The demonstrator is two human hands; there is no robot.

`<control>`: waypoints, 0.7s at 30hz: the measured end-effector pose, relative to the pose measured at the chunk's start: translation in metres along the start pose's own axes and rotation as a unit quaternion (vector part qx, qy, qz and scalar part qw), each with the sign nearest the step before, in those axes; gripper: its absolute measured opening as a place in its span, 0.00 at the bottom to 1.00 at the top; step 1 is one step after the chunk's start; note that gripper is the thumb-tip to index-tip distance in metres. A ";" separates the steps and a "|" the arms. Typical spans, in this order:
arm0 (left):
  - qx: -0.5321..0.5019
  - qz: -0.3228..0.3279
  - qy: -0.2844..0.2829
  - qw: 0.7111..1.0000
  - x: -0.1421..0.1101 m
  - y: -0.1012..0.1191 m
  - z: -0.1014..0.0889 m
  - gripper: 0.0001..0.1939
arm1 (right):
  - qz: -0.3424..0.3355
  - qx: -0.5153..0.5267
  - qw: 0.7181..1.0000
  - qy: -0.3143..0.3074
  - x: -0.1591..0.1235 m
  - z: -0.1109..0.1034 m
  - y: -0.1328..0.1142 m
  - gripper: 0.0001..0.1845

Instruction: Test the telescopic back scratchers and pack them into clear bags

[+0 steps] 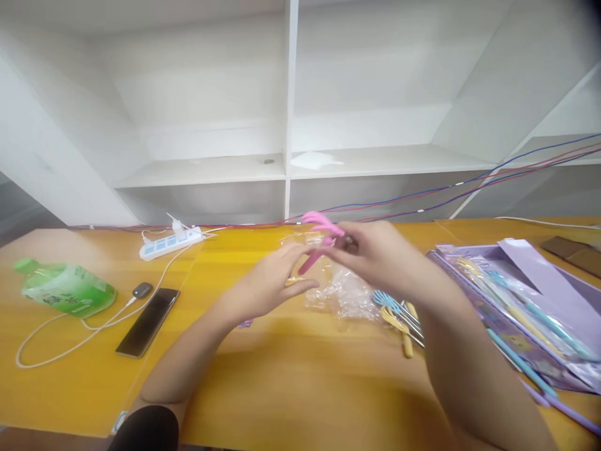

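Nearest: dark sleeve (146,429) on my left arm (188,357).
Right hand (370,247): it pinches the pink tool (310,259), between my two hands, above the table (291,376).
Left hand (267,282): thumb and fingers are apart around the tool's lower end; if they touch it, I cannot tell.
Beside right forearm (451,319): blue and yellow tools (394,319).
Beyond these: crumpled clear plastic (350,294).
At back: white power strip (171,243), then shelves (375,156).

the scene is brightly and softly lit; faint shadows are cast on the worktop (291,369), glints are caught by the clear plastic (350,294), the hands (375,247) are softened by blur, and the upper right corner is darkened.
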State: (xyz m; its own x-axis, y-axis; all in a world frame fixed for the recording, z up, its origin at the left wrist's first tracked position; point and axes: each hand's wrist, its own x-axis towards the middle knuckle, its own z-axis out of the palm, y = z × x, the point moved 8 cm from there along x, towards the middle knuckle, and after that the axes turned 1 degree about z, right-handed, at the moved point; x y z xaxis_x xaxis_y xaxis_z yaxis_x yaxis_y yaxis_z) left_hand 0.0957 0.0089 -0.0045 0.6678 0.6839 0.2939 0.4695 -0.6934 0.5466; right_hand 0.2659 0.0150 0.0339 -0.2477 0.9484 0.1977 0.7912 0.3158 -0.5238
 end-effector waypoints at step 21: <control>-0.378 0.016 0.109 0.919 -0.012 -0.005 -0.031 0.08 | -0.235 0.598 0.739 0.205 -0.010 -0.036 -0.032 0.34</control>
State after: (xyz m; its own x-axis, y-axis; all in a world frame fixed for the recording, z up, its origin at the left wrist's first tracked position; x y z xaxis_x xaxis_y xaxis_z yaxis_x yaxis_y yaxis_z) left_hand 0.0675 0.0114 0.0141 0.5038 0.7523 0.4246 -0.1389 -0.4146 0.8994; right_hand 0.2635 -0.0056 0.0784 0.0468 0.7166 0.6959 -0.4480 0.6377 -0.6266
